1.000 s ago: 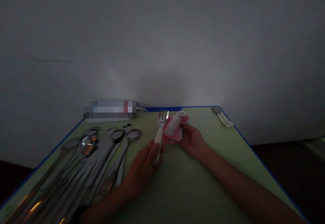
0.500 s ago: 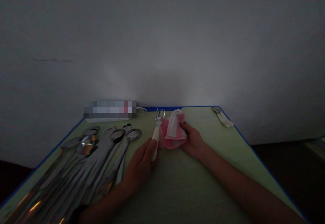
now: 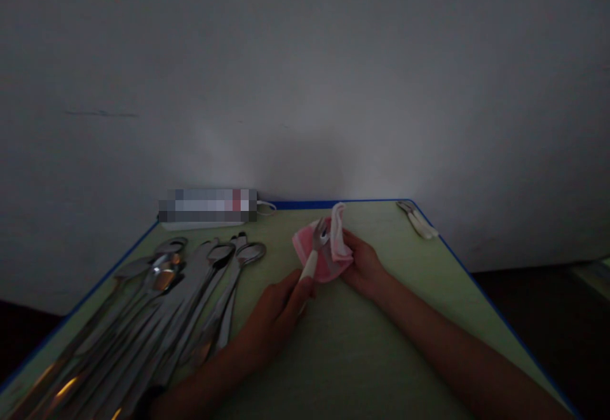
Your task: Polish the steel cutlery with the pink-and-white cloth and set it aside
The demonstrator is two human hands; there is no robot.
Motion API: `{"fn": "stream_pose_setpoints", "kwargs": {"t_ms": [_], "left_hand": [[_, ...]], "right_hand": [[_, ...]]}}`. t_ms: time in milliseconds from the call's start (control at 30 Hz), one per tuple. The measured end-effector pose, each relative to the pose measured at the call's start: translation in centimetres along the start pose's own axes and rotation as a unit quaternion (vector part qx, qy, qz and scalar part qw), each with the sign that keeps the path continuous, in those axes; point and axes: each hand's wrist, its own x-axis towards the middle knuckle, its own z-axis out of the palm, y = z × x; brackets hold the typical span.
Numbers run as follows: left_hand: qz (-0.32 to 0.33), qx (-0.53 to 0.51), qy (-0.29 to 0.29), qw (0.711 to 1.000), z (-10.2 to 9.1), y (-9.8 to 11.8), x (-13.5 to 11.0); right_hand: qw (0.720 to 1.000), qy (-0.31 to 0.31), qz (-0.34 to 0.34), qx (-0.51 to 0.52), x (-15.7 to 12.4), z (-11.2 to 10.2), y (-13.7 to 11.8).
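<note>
A fork (image 3: 312, 256) with a white handle and metal tines is gripped by its handle in my left hand (image 3: 281, 305), tines pointing up and away. Behind and around its head spreads a pink and white cloth (image 3: 328, 272). My right hand (image 3: 365, 262) grips that cloth from the right side, with its fingers partly hidden behind the fabric. The fork's tines lie over the cloth's inner face; whether they touch it I cannot tell.
Several metal spoons and other long utensils (image 3: 166, 318) lie in a row on the left of the pale green table (image 3: 381, 350). White-handled cutlery (image 3: 417, 220) rests at the far right corner. A box-like thing with a blurred front (image 3: 207, 209) and a white cord stands by the wall (image 3: 305, 77).
My left hand has moved right, bringing the fork's head from beside the cloth to in front of it. The cloth has opened out to the left, with a fold standing on its right.
</note>
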Motion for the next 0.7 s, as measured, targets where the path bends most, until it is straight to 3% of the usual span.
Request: {"fn": "stream_pose_setpoints", "kwargs": {"t_ms": [133,267,500,700], "left_hand": [[-0.007,0.041,-0.007,0.999,-0.1,0.6,0.0],[0.000,0.058,-0.011,0.998,-0.2,0.7,0.0],[0.007,0.065,-0.005,0.998,-0.1,0.2,-0.2],[0.003,0.094,-0.007,0.996,0.0,0.4,-0.4]], "right_hand": [[0.999,-0.027,0.024,-0.015,-0.3,0.8,-0.2],[0.997,-0.048,0.004,-0.061,-0.8,1.3,-0.1],[0.998,0.008,-0.017,-0.059,0.0,-0.3,0.8],[0.997,0.041,-0.070,0.003,-0.2,1.0,0.1]]}}
